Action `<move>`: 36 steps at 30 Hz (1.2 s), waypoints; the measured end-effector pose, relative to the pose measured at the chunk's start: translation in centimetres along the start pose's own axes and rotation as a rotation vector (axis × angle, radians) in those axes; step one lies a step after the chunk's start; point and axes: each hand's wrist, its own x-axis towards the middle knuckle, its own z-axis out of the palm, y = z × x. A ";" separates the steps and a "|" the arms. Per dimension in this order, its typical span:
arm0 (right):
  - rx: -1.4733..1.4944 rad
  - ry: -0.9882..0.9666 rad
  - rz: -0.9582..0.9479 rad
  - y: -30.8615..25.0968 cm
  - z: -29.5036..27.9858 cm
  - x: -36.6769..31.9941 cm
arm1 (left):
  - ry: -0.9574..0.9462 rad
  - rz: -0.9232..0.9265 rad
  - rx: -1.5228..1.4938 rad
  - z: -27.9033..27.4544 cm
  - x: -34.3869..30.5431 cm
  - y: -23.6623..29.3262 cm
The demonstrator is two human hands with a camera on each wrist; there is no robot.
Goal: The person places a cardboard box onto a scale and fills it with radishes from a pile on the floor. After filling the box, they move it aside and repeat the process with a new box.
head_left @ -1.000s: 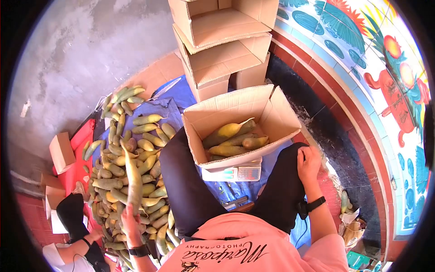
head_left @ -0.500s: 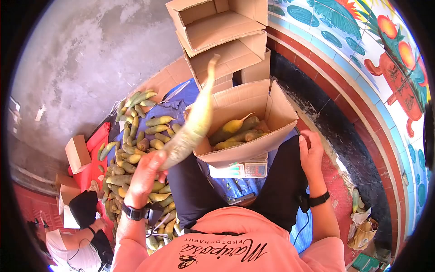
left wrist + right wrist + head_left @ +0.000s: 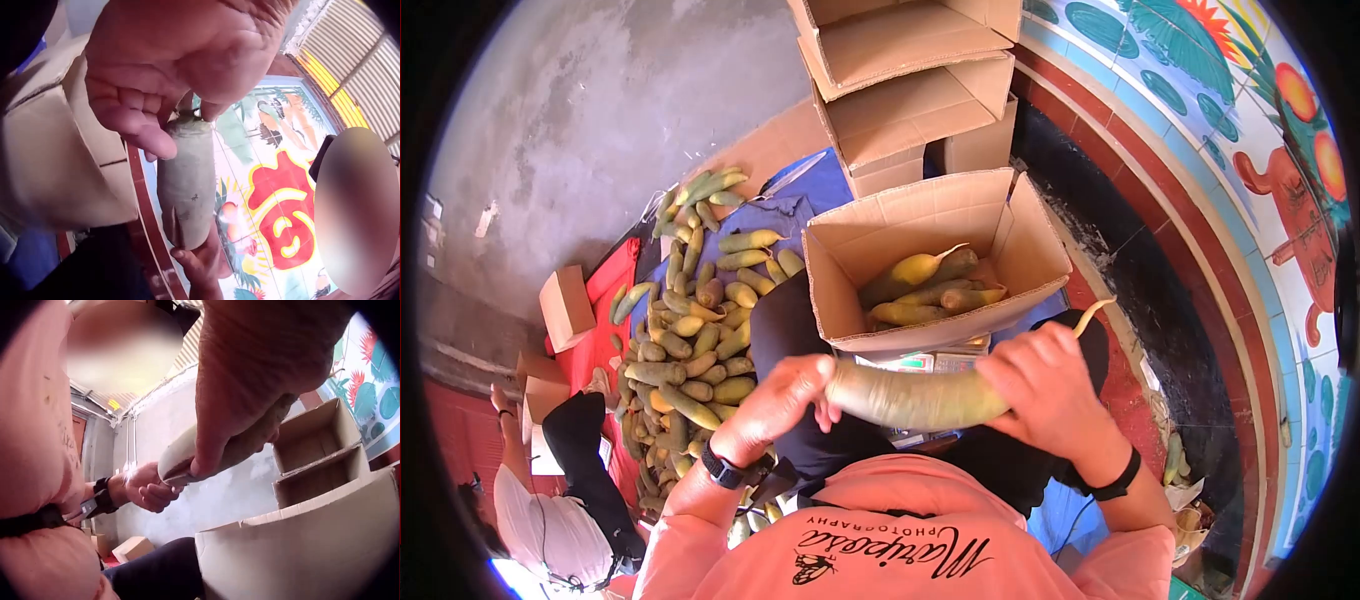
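Observation:
A long pale-green radish (image 3: 905, 395) lies crosswise in front of the person's shirt, with a thin yellowish tail past the right hand. My left hand (image 3: 785, 395) pinches its blunt end between thumb and curled fingers. Around the tapering half wraps my right hand (image 3: 1040, 390). In the left wrist view the radish (image 3: 187, 181) shows a brownish groove low on its side. Just beyond the hands is an open cardboard box (image 3: 910, 215) with several green-yellow radishes (image 3: 915, 270) inside. Beneath the box, a white scale (image 3: 930, 362) is partly covered by the held radish.
Left of the knee spreads a large radish pile (image 3: 690, 350) on blue sheeting. Stacked cardboard boxes (image 3: 910, 110) stand behind the open one. A second person (image 3: 550, 530) sits at lower left. A painted tile wall (image 3: 1200, 90) curves along the right.
The left hand has carried the radish from the pile, up past the box, to in front of the body. My right hand has left the knee and now grips the tapered half.

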 end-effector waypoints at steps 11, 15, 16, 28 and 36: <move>-0.149 -0.269 0.165 10.0 1.4 7.0 | 0.401 0.152 -0.024 -5.5 3.1 -9.5; -0.179 -0.547 0.141 11.8 7.0 9.7 | 0.419 0.111 -0.134 -5.7 3.4 -9.8; -0.207 -0.598 0.107 11.9 8.3 10.3 | 0.425 0.110 -0.143 -5.8 3.4 -9.8; 0.040 -0.227 0.278 10.8 5.0 7.5 | 0.419 0.100 -0.135 -6.0 3.4 -10.3; 0.040 0.205 0.534 8.5 3.6 -1.9 | 0.470 0.104 -0.082 -5.8 3.3 -10.3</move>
